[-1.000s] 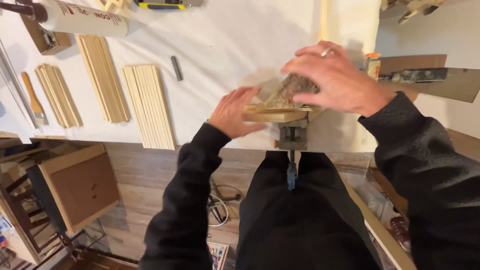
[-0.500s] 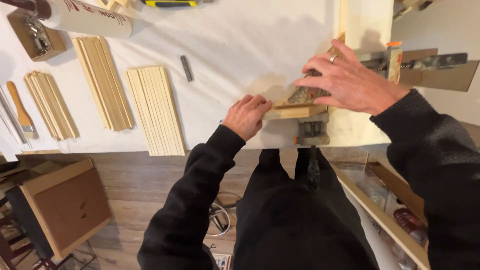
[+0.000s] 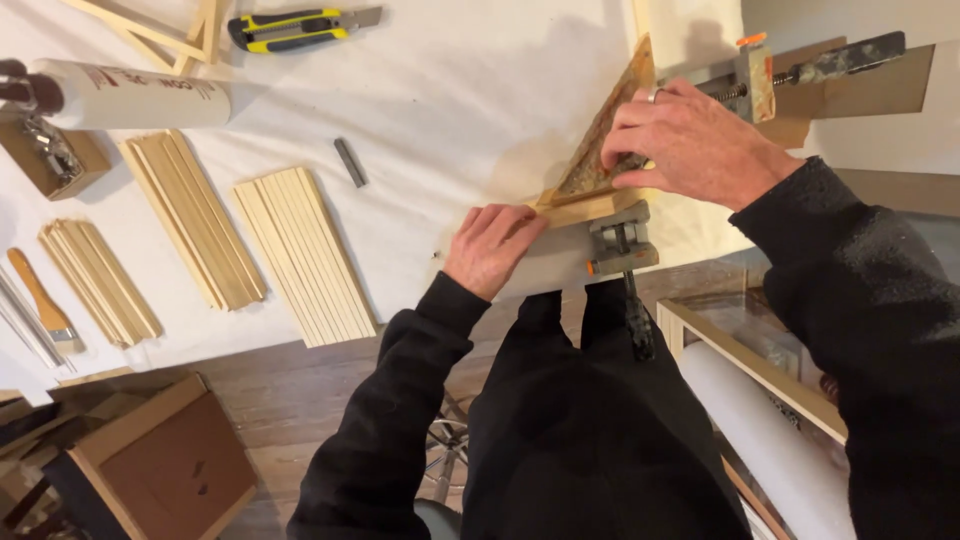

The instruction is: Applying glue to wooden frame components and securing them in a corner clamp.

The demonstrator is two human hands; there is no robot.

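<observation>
A triangular wooden corner jig (image 3: 600, 150) with a stained, speckled face lies at the near edge of a white-covered workbench (image 3: 450, 90). My right hand (image 3: 690, 140), wearing a ring, presses down on the jig from above. Flat on the wooden strip (image 3: 585, 208) along the jig's near side rests my left hand (image 3: 490, 245), fingers together. A grey clamp with orange tips (image 3: 620, 245) grips the jig to the bench edge just right of my left hand.
Three bundles of thin wooden slats (image 3: 305, 250) (image 3: 195, 215) (image 3: 95, 280) lie at left. A yellow-black utility knife (image 3: 295, 27), a white cartridge tube (image 3: 125, 95), a small dark bar (image 3: 350, 162), a brush (image 3: 40, 295), a bar clamp (image 3: 800, 70) and a cardboard box (image 3: 170, 465) surround them.
The view has shifted, so the jig sits further right and higher. My right hand has slid up along the jig. My left hand stays on the near strip.
</observation>
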